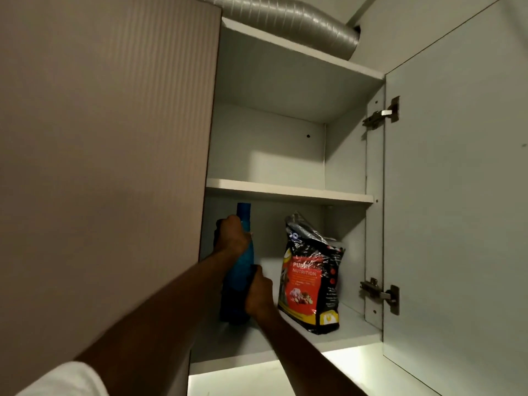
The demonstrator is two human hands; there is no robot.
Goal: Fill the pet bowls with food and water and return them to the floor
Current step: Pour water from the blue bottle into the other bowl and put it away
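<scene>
A tall blue bottle [243, 261] stands on the bottom shelf [351, 332] of an open wall cabinet, at the left. My left hand [232, 235] grips it around the upper part, just below the neck. My right hand [258, 292] holds its lower body from the right side. To the right of the bottle stands a black, red and yellow bag of puppy food [313, 278], upright with a crumpled top, apart from both hands. No pet bowls are in view.
The cabinet's right door [457, 195] hangs open with two metal hinges; the left door [108, 167] is closed beside my left arm. The middle shelf [288, 191] shows nothing on it. A silver flexible duct [285, 21] runs above the cabinet. Light glows beneath the cabinet.
</scene>
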